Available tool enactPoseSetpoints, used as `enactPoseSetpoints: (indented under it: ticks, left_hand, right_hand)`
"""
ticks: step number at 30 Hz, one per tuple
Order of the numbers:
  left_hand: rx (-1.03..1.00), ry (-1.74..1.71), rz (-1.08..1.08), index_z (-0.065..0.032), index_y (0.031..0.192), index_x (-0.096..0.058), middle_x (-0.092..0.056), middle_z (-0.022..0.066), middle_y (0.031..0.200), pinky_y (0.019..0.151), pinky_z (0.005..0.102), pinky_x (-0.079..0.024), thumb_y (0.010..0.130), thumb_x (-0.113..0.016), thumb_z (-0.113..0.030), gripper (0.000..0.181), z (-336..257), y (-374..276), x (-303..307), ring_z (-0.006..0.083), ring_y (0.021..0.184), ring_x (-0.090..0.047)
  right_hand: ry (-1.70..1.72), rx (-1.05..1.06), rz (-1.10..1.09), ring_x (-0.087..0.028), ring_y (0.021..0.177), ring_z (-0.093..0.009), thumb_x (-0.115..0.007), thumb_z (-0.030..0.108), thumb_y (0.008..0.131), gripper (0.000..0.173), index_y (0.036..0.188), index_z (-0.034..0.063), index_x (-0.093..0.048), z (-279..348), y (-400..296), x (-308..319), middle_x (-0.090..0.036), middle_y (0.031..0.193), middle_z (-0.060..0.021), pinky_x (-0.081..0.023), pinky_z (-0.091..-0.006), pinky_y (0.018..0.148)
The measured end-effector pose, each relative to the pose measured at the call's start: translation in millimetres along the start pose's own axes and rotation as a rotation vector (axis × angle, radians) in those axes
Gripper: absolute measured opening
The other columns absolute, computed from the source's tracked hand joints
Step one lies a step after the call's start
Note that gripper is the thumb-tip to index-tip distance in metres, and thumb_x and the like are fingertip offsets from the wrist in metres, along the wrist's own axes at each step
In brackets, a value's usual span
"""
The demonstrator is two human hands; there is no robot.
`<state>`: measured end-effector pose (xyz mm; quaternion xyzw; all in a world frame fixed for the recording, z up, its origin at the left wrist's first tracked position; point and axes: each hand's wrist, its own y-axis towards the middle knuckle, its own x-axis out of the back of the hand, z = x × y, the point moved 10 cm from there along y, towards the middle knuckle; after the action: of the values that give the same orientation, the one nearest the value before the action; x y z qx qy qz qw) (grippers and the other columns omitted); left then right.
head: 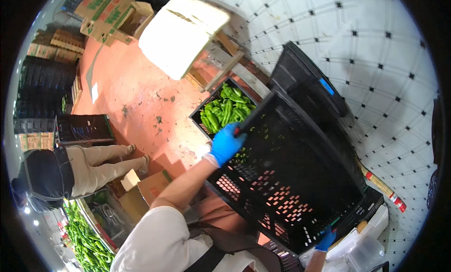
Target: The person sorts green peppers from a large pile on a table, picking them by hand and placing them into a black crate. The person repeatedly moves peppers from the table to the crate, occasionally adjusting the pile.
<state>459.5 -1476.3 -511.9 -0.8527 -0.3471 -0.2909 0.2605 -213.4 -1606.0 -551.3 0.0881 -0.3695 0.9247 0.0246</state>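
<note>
A large black perforated plastic crate [299,155] is tilted in front of my body, its slots letting the floor show through. My left hand [227,145], in a blue glove, grips its upper left rim. The blue-gloved right hand [326,238] is at the crate's lower right end, with its fingers partly hidden there. Beyond my left hand, another black crate [198,119] stands on the floor holding long green peppers [227,108]. The tilted crate overlaps it in view, so its near part is seen only through the slots.
Black crates [310,74] lean at the tiled wall [380,88]. A white-topped table [183,32] stands ahead. At left, a person [95,166] bends near a black crate [84,127] and a bin of peppers [84,236]. Cardboard boxes [112,16] stand at the back.
</note>
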Motion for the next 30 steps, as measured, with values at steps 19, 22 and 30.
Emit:
enactPoseSetpoints:
  ticks: [19,22,30]
  left_hand:
    - [-0.019,-0.017,-0.062,-0.0107,0.118,-0.063,-0.068,0.0194,0.102,0.081,0.0442,-0.053,0.081,-0.065,-0.015,0.038,299.6,217.3,90.6,0.0381,0.094,-0.066]
    - [0.021,-0.011,-0.033,-0.0089,0.119,-0.063,-0.067,0.0193,0.107,0.085,0.0426,-0.052,0.079,-0.063,-0.010,0.040,324.8,231.6,68.4,0.0376,0.099,-0.065]
    - [0.006,0.108,0.005,-0.0105,0.123,-0.058,-0.065,0.0198,0.112,0.086,0.0458,-0.051,0.083,-0.061,-0.016,0.040,311.6,244.6,47.8,0.0392,0.101,-0.063]
  right_hand:
    - [0.021,-0.151,-0.008,-0.065,0.087,-0.020,-0.063,0.007,0.089,0.032,0.120,0.0097,-0.058,-192.7,46.7,-324.3,-0.067,0.109,-0.0065,-0.054,-0.0333,0.072]
    - [0.168,-0.144,0.117,-0.065,0.096,-0.027,-0.059,0.005,0.091,0.041,0.131,0.0083,-0.053,-211.2,71.0,-357.2,-0.064,0.119,-0.0118,-0.055,-0.0397,0.083]
    - [0.190,-0.277,0.154,-0.065,0.096,-0.030,-0.054,0.012,0.096,0.032,0.126,-0.0004,-0.055,-259.0,124.8,-346.5,-0.065,0.115,-0.0181,-0.055,-0.0430,0.083]
